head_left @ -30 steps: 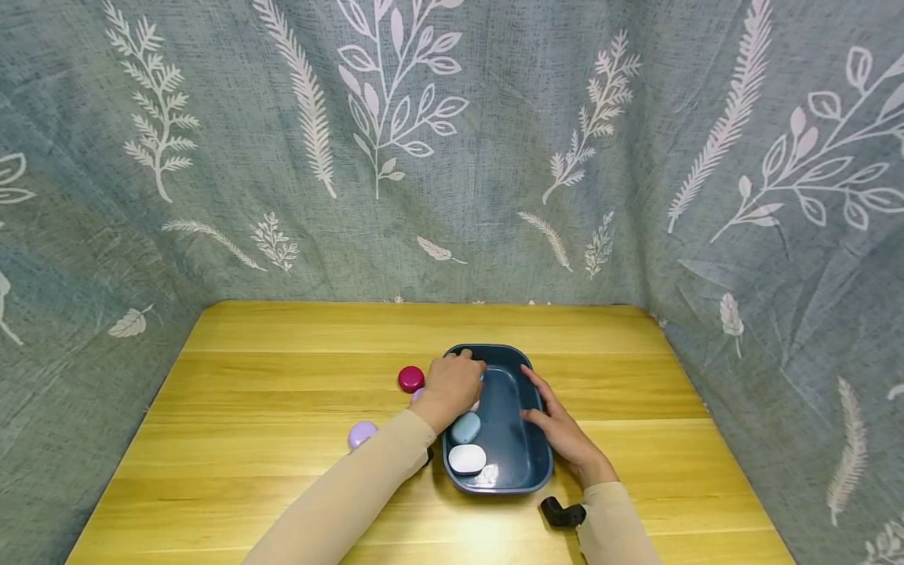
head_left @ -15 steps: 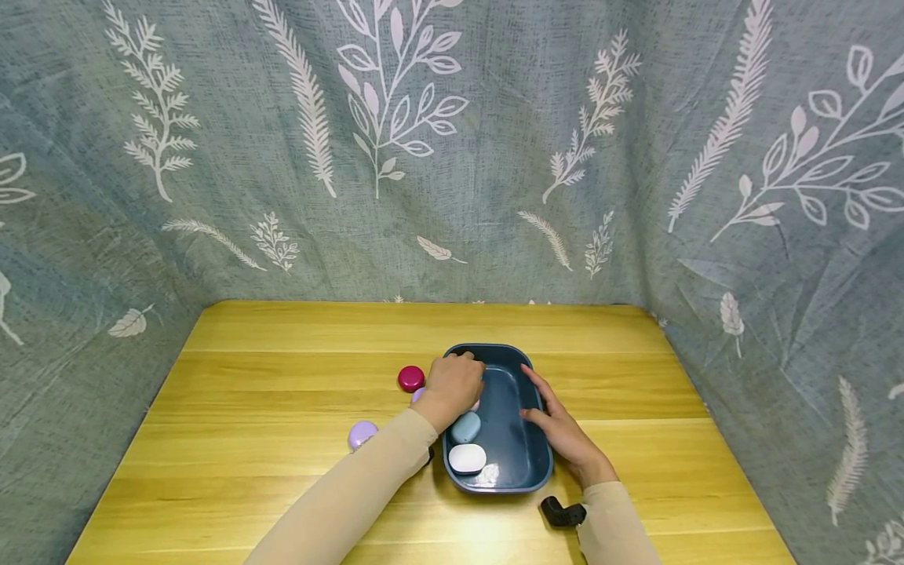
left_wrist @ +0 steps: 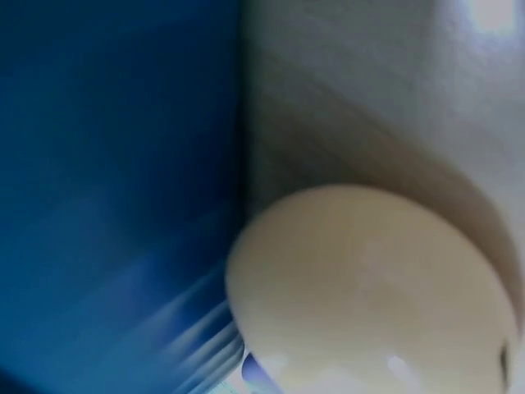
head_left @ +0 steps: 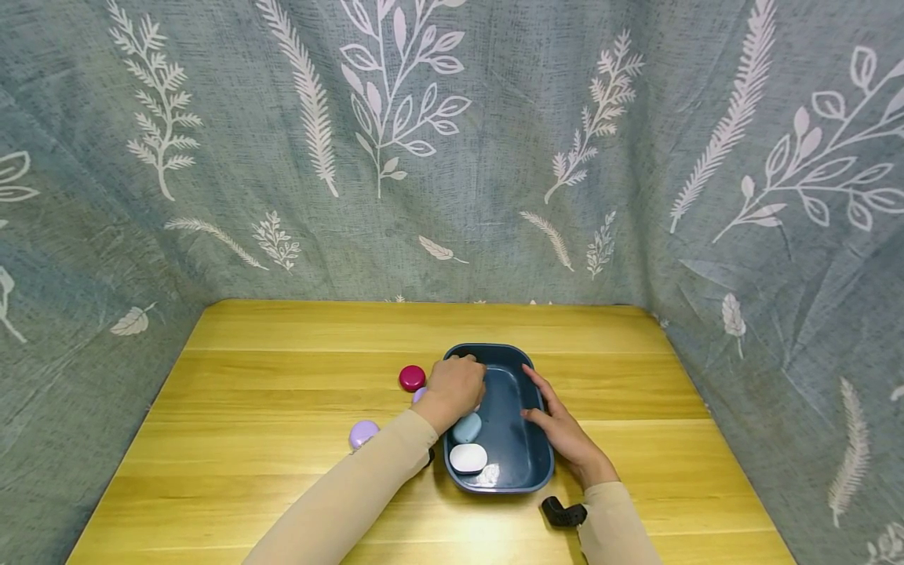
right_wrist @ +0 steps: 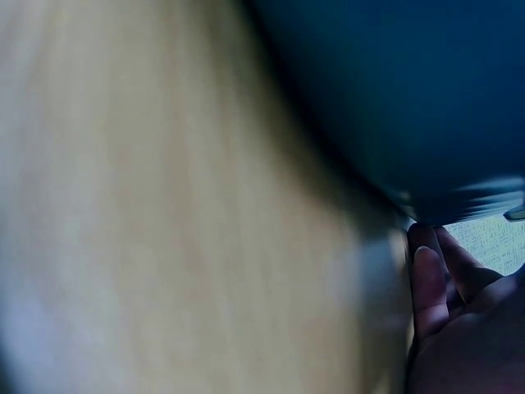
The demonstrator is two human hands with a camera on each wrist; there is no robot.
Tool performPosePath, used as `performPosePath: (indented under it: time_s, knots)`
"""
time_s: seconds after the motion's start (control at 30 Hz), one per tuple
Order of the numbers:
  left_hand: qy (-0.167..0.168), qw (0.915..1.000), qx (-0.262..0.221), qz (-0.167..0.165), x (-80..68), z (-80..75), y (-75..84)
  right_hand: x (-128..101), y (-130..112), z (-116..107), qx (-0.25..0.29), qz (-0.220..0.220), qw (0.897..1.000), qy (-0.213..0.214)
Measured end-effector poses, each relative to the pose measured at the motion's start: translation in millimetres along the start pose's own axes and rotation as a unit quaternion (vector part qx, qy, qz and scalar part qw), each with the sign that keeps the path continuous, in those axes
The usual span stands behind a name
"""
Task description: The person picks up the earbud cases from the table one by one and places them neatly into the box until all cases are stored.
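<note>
- Grey-green cloth (head_left: 452,204), pale leaf print, hangs behind the surface and down both sides.
- Wooden surface (head_left: 282,345), yellowish, carries everything.
- Left sleeve (head_left: 353,494), beige, slants up from the bottom edge toward the tray; right sleeve (head_left: 614,522), same beige, right of the tray.
- Blue tray (head_left: 510,431), rounded corners, on the surface between the hands, long side running away from the person.
- Right hand (head_left: 563,435) at tray's right side: thumb and forefinger spread apart over the rim, other fingers against the outer wall, holding the tray.
- Left hand (head_left: 454,390) over tray's left rim, back of hand up, fingers down inside; fingertips hidden, cannot tell whether they pinch anything.
- Black piece (head_left: 563,514), bent, beside the right sleeve.
- White oval item (head_left: 468,457), in tray, near-left corner.
- Light-blue rounded item (head_left: 467,428), in tray, just beyond the white one, near the left hand.
- Lavender round item (head_left: 363,432), on surface left of tray, partly behind the left sleeve.
- Dark red round item (head_left: 413,378), on surface, left of the left hand.
- Second lavender item (head_left: 419,395), mostly hidden by the left hand, between it and the red one.
</note>
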State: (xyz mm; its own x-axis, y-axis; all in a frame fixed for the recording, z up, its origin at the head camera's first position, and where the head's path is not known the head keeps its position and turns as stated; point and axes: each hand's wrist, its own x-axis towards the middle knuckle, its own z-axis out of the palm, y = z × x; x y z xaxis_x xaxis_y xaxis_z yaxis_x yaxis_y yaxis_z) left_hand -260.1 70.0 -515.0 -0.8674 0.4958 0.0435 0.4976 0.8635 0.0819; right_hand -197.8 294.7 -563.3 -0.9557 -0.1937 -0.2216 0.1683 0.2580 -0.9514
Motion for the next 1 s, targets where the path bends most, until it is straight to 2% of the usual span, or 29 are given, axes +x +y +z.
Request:
performPosePath:
  time_s: [0.4,0.7,1.0]
  knots:
    - [0.002,0.9999,0.002,0.012,-3.2,-4.6,-1.9,1,0,0,0.002,-0.002,1.0,-0.002]
    - [-0.025,0.999,-0.035,0.012,-6.8,-13.2,-8.1,2,3,-1,0.007,-0.001,1.0,0.0]
    - [-0.025,0.9981,-0.052,0.023,-17.9,-23.4,-13.6,2,2,-1,0.006,0.0,1.0,-0.002]
